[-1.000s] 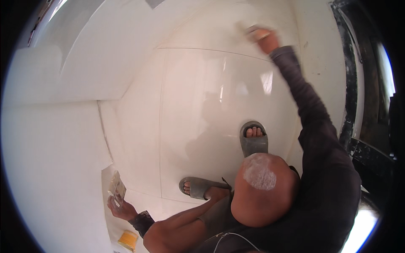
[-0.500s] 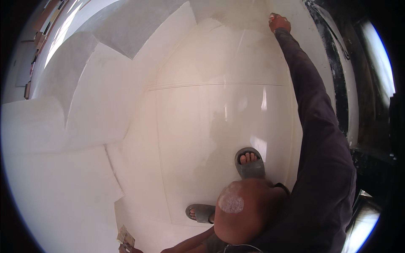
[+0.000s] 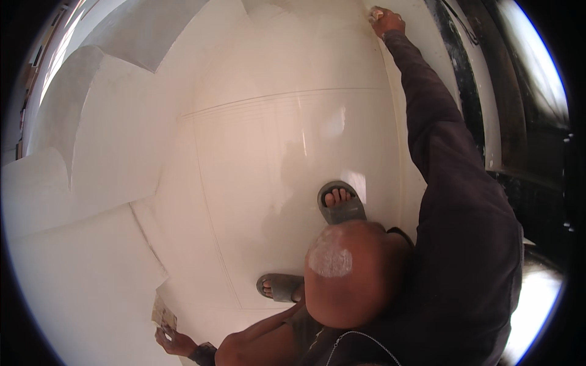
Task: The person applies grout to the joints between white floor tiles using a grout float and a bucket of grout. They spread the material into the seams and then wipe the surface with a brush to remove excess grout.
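The small pale sanding pad point(image 3: 373, 12) lay clamped under the right hand point(image 3: 386, 21) fingers, far overhead against the glossy white wall point(image 3: 274, 140); the left hand point(image 3: 174, 341) fingers pinched a worn tan sandpaper sheet point(image 3: 162, 314) low down.

No signs or screens in view.

One possible package item only: a small, flat, crumpled wrapper-like piece, tan and off-white paper or foil point(image 3: 163, 314), at the lower left of the head view. It is pinched at its lower edge by the left hand point(image 3: 176, 340), fingers closed on it, and stands up tilted from the hand against the glossy white tiled surface point(image 3: 110, 287). Mottled brownish patches on a pale ground; any print too small and blurred to make out. Edges irregular, roughly rectangular. Whether it is a sachet, a label or plain abrasive paper cannot be told.
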The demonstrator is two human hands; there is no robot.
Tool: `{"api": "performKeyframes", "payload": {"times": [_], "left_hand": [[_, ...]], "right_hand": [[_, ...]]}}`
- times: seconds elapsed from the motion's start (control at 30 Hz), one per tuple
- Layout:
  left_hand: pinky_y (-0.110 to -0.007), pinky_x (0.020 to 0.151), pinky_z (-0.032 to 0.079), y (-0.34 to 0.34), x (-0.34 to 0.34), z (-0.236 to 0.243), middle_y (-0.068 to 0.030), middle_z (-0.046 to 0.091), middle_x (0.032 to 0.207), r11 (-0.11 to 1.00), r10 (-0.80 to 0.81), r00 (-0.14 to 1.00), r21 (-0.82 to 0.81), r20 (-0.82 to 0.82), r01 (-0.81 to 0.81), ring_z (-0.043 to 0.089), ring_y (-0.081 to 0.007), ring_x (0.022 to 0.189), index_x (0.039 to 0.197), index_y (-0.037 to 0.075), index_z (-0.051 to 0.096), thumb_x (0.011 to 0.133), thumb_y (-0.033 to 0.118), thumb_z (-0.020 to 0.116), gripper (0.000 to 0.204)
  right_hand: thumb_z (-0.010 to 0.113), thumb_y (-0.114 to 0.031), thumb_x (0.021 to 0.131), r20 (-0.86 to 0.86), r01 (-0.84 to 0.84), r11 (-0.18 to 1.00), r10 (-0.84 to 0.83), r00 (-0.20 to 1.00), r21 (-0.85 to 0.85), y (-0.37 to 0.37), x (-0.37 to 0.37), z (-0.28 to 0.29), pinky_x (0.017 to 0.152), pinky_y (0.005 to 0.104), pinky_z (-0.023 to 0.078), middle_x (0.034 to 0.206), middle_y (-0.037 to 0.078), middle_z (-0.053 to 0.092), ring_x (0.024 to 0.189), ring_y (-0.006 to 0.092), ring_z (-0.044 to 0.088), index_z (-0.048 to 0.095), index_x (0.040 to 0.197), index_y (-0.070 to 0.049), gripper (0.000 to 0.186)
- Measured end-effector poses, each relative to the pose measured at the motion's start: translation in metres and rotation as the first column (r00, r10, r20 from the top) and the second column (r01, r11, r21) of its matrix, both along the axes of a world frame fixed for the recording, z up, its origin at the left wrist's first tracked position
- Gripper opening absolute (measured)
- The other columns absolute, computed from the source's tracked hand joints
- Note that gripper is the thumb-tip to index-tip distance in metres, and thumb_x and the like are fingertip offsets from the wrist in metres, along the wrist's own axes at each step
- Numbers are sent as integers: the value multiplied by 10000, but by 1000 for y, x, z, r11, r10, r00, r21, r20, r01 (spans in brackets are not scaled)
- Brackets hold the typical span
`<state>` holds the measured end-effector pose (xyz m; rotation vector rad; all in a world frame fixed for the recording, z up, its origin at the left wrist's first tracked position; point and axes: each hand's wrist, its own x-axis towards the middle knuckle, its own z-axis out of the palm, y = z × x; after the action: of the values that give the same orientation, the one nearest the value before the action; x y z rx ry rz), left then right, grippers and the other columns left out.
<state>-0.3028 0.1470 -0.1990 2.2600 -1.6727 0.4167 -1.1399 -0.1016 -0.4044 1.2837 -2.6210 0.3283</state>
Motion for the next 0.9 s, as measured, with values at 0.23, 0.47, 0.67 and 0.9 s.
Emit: {"api": "performKeyframes", "payload": {"times": [0.23, 0.47, 0.67, 0.9], "left_hand": [[-383, 718, 504, -114, -11, -13, -175, 597, 929, 863, -505, 855, 48, 117, 503, 583, -318, 871, 915, -71, 619, 847, 118, 642, 203], [-384, 725, 524, -210, -59, -20, -171, 595, 950, 708, -694, 713, 89, -95, 701, 586, -294, 877, 913, -89, 609, 861, 141, 635, 237], [-384, 755, 516, -237, -95, -13, -178, 591, 963, 608, -765, 611, 88, -201, 789, 583, -293, 873, 930, -110, 596, 856, 227, 651, 350], [-389, 769, 498, -236, -146, 9, -201, 605, 962, 530, -841, 527, 3, -122, 848, 584, -323, 887, 938, -100, 611, 835, 225, 670, 346]], "right_hand": [[677, -175, 784, 531, -13, 876, 304, 791, -481, 177, 144, 6, 758, 280, 508, 898, 34, 691, 814, 141, 651, 681, 931, -92, 169], [619, -230, 834, 538, 406, 808, -588, 605, 427, 525, 349, 92, 758, 328, 517, 961, 100, 661, 827, 198, 642, 646, 1050, -65, 273], [580, -362, 822, -37, 674, -1, -999, 38, 738, 670, 467, 63, 879, 419, 472, 1068, 120, 636, 1005, 309, 600, 622, 1086, -121, 360], [543, -345, 838, 357, 736, 658, -733, 579, 160, 389, 347, -11, 714, 451, 488, 792, 140, 645, 804, 354, 620, 643, 804, -99, 268]]}}
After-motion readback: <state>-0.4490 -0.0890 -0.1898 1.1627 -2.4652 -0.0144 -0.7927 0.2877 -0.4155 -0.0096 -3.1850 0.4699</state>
